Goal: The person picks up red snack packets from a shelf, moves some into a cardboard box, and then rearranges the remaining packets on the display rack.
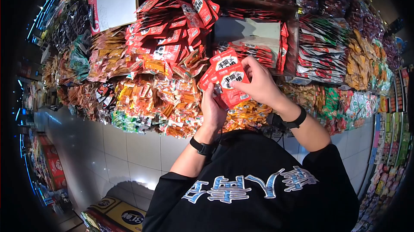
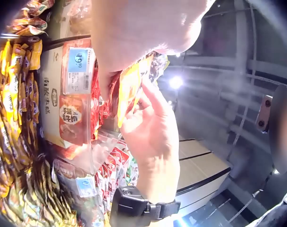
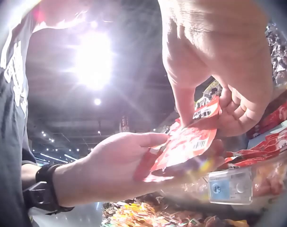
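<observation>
Several flat red snack packets (image 1: 233,83) are held fanned between both hands over the snack counter, their printed fronts facing up in the head view. My left hand (image 1: 212,108) grips the lower left side of the bundle, thumb on top. From the right, my right hand (image 1: 264,86) pinches the upper packet, with its thumb pressed on the printed front. The right wrist view shows the right thumb on the packet (image 3: 193,139) and the left hand (image 3: 119,153) under it. An open box (image 1: 293,42) beyond the hands contains a row of similar red packets (image 1: 254,51).
A large heap of red packets (image 1: 161,34) lies left of the box, beside a white card (image 1: 116,3). Loose wrapped snacks (image 1: 138,96) line the near edge. Red-and-white packets (image 1: 321,55) stand on the right. A price tag (image 2: 78,71) fronts a box in the left wrist view.
</observation>
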{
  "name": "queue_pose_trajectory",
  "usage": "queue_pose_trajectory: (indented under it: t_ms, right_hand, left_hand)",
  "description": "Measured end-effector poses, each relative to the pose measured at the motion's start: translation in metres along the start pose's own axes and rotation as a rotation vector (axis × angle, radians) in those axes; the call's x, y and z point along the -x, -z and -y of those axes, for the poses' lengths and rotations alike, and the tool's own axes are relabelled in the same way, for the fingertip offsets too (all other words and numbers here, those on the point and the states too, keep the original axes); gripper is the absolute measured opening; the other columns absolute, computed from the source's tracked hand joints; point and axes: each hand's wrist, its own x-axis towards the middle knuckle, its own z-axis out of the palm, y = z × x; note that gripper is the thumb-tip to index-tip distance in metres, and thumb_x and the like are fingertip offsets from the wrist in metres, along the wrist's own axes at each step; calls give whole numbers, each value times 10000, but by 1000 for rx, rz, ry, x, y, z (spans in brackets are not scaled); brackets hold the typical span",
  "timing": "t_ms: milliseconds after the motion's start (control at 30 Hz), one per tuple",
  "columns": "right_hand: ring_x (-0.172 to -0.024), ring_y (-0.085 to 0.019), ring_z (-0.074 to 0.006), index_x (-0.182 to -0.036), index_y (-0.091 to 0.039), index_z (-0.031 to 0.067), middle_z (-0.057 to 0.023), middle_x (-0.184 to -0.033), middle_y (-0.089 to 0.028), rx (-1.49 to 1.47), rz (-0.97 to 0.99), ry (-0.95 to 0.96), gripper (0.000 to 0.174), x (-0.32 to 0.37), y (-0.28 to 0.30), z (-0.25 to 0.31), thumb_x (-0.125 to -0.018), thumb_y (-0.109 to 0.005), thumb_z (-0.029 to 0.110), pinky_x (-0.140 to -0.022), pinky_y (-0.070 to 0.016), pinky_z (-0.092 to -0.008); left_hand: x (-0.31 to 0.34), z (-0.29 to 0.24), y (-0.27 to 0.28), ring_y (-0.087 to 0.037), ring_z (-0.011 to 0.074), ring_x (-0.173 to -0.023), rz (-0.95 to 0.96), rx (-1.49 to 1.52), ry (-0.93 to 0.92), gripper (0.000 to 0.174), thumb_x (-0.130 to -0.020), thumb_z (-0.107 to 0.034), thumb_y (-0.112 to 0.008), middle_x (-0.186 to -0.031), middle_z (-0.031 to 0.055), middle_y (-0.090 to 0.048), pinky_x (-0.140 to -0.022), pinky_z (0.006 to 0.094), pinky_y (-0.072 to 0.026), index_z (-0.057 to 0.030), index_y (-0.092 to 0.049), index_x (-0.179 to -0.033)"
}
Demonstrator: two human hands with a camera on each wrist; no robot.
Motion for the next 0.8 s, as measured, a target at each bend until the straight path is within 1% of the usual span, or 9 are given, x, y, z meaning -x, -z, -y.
queue_pose_trajectory:
  t_ms: [33, 67, 167, 367, 433, 567, 633, 733, 800]
  right_hand:
    - [-1033, -623, -155, -1123, -500, 6, -111, -1048, -640, -151, 14, -85, 480, 0, -3, -6, -785, -811, 143, -889, -504, -352]
    - [-969, -678, -318, -1136, -507, 3, -186, -1041, -668, -227, -26, -30, 467, 2, -10, -6, -795, -787, 159, -840, -521, -405]
    - [-980, -684, -335, -1161, -509, -3, -195, -1065, -678, -105, -80, 114, 469, 13, -22, 6, -807, -776, 152, -839, -528, -405]
    - [-981, -699, -310, -1123, -522, -5, -190, -1045, -692, -198, 22, 114, 385, 1, -16, -11, -844, -744, 139, -846, -526, -409]
    - [-983, -699, -330, -1095, -507, -3, -201, -1015, -693, -144, -25, 125, 367, -13, 7, 1, -845, -737, 136, -833, -527, -422]
    - [-931, -653, -442, -1114, -434, -14, -234, -942, -675, 388, -141, 199, 353, -58, 47, 14, -869, -666, 89, -775, -502, -512]
    - [-921, -628, -446, -1119, -424, -12, -234, -931, -645, 637, -182, 238, 338, -84, 47, 4, -875, -641, 74, -771, -496, -534]
    - [-1083, -570, -413, -1235, -443, -17, -232, -1110, -588, 801, -81, 379, 431, -108, 20, -25, -864, -644, 71, -899, -479, -487]
    - [-1111, -564, -400, -1229, -499, 3, -222, -1136, -581, 802, 87, 287, 385, -110, 10, -33, -885, -626, 121, -943, -467, -470]
  left_hand:
    - [0, 2, 2, -599, 232, -1189, -28, -53, -50, 332, -1047, -265, -468, -1303, 94, -604, -1005, 455, -506, -91, -507, -1328]
    - [-1, 4, 0, -600, 232, -1188, -57, -105, -100, 336, -1050, -261, -462, -1309, 93, -602, -1000, 450, -510, -94, -499, -1340]
    - [-3, 9, -3, -603, 230, -1188, -67, -185, -209, 342, -1063, -274, -445, -1315, 90, -601, -994, 436, -517, -103, -481, -1356]
    - [-2, 7, 2, -612, 251, -1174, -92, -99, -214, 365, -1075, -291, -423, -1306, 104, -607, -1001, 433, -517, -86, -467, -1373]
    - [-2, 4, 4, -614, 311, -1187, -110, -128, -249, 381, -1078, -280, -399, -1321, 144, -595, -1011, 477, -517, -52, -454, -1378]
    - [-5, -1, 19, -597, 366, -1220, -43, -152, -230, 397, -1083, -269, -363, -1345, 182, -570, -1044, 526, -497, -19, -434, -1384]
    - [-2, -4, 14, -601, 362, -1214, 7, -135, -191, 398, -1086, -272, -355, -1337, 178, -577, -1043, 525, -498, -19, -435, -1383]
    - [0, -2, 10, -604, 363, -1210, -39, -156, -189, 389, -1080, -266, -383, -1328, 177, -582, -1009, 511, -529, -25, -436, -1381]
    - [-1, -1, 12, -622, 344, -1187, -90, -165, -203, 382, -1075, -262, -410, -1305, 166, -599, -983, 497, -549, -34, -440, -1379]
